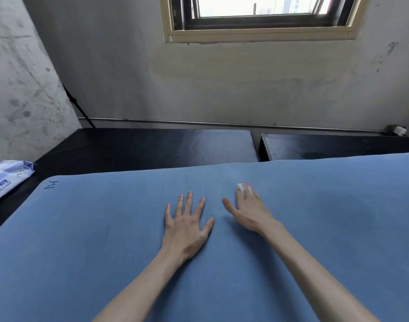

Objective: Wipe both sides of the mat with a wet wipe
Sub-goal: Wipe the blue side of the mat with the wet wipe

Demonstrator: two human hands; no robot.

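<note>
Grey, stained concrete walls and a window [259, 17] stand behind a broad blue mat [106, 252] that fills the near part of the view, lying over black pads [152, 145]. On the mat's middle, the right hand [247, 210] presses a small white wet wipe [241, 187] flat under its straight fingers, thumb stretched out to the side, while the left hand [187, 223] lies just beside it, palm down with fingers spread straight on the mat. Well off to the left, a pack of wipes [6, 180] sits on the black surface near the mat's far corner.
</note>
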